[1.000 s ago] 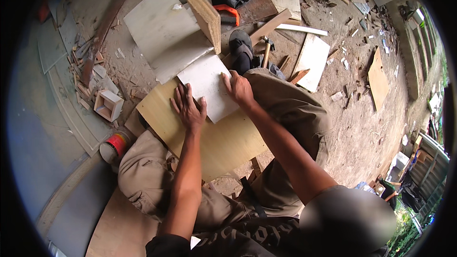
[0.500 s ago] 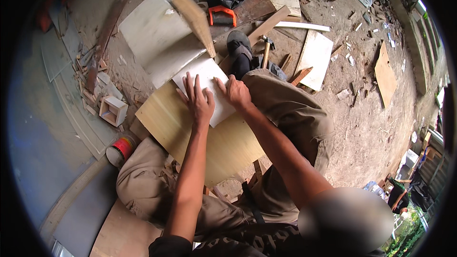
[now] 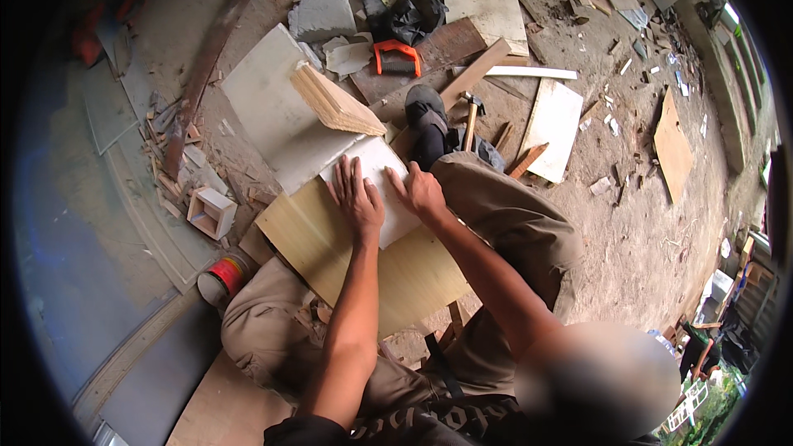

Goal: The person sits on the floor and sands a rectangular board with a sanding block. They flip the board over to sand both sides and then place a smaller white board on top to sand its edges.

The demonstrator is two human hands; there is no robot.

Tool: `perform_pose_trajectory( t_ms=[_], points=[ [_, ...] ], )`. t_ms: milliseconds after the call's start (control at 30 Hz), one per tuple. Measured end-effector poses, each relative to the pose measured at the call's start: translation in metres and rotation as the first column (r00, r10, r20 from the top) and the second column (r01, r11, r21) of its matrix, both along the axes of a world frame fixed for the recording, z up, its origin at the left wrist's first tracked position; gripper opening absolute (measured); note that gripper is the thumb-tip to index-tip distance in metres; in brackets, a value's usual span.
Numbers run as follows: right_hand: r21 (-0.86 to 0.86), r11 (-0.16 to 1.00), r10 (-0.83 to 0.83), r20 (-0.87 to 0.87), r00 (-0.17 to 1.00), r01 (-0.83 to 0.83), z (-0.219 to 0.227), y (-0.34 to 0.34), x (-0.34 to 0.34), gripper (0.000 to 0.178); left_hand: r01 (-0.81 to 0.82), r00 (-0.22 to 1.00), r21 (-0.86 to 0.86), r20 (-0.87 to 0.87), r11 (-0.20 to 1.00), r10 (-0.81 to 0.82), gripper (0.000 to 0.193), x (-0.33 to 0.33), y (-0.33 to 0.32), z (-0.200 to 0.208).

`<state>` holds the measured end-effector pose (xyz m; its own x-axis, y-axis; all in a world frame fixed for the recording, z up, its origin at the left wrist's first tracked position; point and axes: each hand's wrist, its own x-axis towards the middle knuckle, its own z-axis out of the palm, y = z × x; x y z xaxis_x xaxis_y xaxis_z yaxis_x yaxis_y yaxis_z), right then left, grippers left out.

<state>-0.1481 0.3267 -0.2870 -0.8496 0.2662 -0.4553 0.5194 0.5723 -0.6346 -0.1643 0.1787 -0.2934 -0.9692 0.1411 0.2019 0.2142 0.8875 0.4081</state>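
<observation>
A white board [image 3: 395, 219] lies over a yellowish plywood sheet [image 3: 413, 277] across my lap. My left hand [image 3: 358, 198] rests flat on the white board, fingers spread and pointing away from me. At the board's right edge is my right hand [image 3: 422, 192], index finger stretched over the top and the other fingers curled at the edge. Beyond my fingertips, a light wooden piece with a layered-looking edge [image 3: 334, 101] stands tilted at the board's far end. A larger pale panel [image 3: 268, 95] adjoins it at the left.
Past my shoe [image 3: 427, 107] lie a hammer [image 3: 471, 120] and an orange-handled saw [image 3: 396, 58]. A white-edged wooden box [image 3: 211, 213] and a red-banded can [image 3: 221, 278] sit at left. Boards, offcuts and a black plastic bag [image 3: 417, 12] litter the dirt floor.
The tilted wooden piece, blurred before, has come down nearer my hands and now looks sharp. The whole view has shifted slightly. Both hands keep their places on the white board.
</observation>
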Motion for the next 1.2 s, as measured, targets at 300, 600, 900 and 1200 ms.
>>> perform_pose_trajectory(
  t_ms=[300, 600, 900, 1200],
  points=[
    [-0.169, 0.985, -0.054, -0.075, 0.996, 0.041, -0.005, 0.005, 0.004, 0.058, -0.003, 0.999, -0.010, 0.046, 1.000, 0.003, 0.049, 0.001, 0.002, 0.003],
    [0.154, 0.961, -0.169, -0.329, 0.929, 0.230, -0.039, 0.071, -0.024, 0.033, 0.010, 0.999, -0.004, -0.031, 1.000, -0.010, 0.049, -0.002, 0.002, 0.007],
    [0.376, 0.882, -0.401, 0.289, 0.869, 0.282, -0.126, 0.146, -0.011, 0.045, 0.028, 0.999, -0.002, -0.017, 1.000, -0.028, 0.048, -0.003, 0.014, 0.007],
    [0.177, 0.982, -0.143, 0.460, 0.876, 0.067, -0.127, 0.156, -0.032, 0.037, 0.006, 1.000, -0.021, -0.024, 1.000, -0.006, 0.048, -0.001, 0.001, 0.005]
  ],
)
